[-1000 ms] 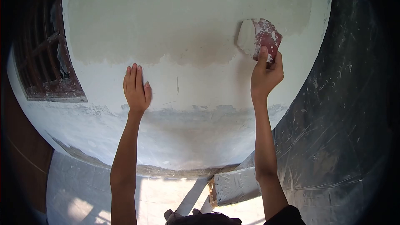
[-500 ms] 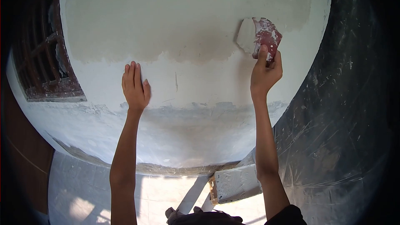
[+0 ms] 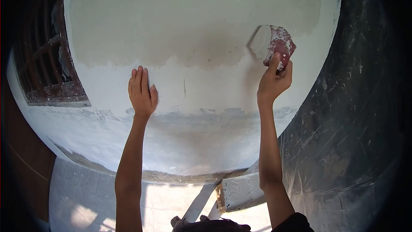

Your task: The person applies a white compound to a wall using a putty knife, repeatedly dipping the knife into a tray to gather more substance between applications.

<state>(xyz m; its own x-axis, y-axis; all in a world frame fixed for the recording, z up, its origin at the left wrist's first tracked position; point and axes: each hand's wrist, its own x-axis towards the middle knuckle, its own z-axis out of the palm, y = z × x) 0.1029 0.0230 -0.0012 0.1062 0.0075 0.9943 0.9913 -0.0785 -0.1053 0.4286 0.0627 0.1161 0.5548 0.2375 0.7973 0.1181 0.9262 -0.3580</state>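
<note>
Since a second ago, my right hand (image 3: 273,81) has slid the trowel (image 3: 274,45) a little toward the wall's right edge and slightly lower, and my left hand (image 3: 142,91) has hardly shifted.

Both my arms reach up to a wall (image 3: 193,13) in front of me. My right hand is closed around the trowel's handle, forefinger stretched up along the red, plaster-speckled blade. That blade is tilted, and a pale lump of putty (image 3: 261,42) sits on its left side, pressed against the wall. All this is near the wall's right edge, about level with the ragged line where the darker, damp coat above meets the lighter coat below.

My left hand lies flat and open on the wall, fingers together and pointing up, holding nothing. It rests on the lighter band, well apart from the trowel, left of the wall's middle. A thin vertical scratch (image 3: 184,87) marks the wall between my two hands.

A window grille (image 3: 47,60) with dark reddish bars is set at the wall's left edge. Plastic sheeting (image 3: 356,124), dark and creased, covers what stands beyond the wall's right edge. Below the wall's bottom edge, a white-crusted board (image 3: 240,192) lies near my right elbow, and sunlit floor tiles (image 3: 86,197) show beneath.
</note>
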